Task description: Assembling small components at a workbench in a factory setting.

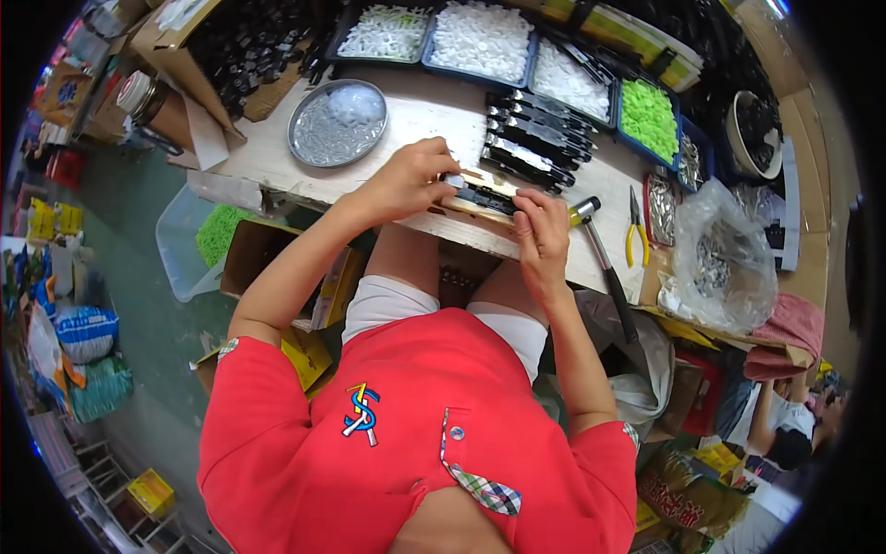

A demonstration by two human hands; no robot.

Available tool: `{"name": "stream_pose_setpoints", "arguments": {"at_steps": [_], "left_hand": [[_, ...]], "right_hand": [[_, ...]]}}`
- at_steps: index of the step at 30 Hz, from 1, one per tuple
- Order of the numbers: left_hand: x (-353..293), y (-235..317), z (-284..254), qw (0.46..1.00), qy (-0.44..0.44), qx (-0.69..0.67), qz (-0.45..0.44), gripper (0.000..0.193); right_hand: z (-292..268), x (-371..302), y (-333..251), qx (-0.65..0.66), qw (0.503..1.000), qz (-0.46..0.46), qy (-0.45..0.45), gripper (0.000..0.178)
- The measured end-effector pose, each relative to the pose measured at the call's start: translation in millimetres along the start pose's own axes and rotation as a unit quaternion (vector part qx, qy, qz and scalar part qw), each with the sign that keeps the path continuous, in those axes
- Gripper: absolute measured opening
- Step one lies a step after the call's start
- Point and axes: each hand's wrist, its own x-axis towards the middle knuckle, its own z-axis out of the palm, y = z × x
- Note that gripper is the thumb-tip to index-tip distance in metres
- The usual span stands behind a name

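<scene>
A slim black part [485,198] lies along the front edge of the white worktable, between my two hands. My left hand [415,181] is closed in a pinch at its left end, where a small pale piece shows by the fingertips. My right hand [543,229] grips the right end, thumb and fingers pressed together. Just beyond lies a row of several similar black parts [533,138]. Right of my right hand rests a hammer [604,258] with a yellow-and-black head and a dark handle. Yellow-handled pliers [637,233] lie farther right.
A round metal dish [337,123] of small clear pieces stands at left. Along the back are trays of white pieces [482,42] and a tray of green pieces [649,120]. A plastic bag [720,258] with metal bits sits at right, and a cardboard box [198,69] at far left.
</scene>
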Motion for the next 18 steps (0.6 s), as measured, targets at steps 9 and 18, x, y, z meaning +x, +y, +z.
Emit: {"name": "stream_pose_setpoints", "arguments": {"at_steps": [9,18], "left_hand": [[4.9,4.3,23.0,0.999,-0.03,0.036,-0.018,0.024],[4.1,1.6,33.5,0.996,-0.003,-0.051,-0.079,0.023]], "right_hand": [[-1.7,-10.5,3.3,-0.027,1.0,-0.009,-0.006,0.013],[-1.6,-13.7,7.6,-0.042,0.999,-0.01,-0.016,0.014]]}}
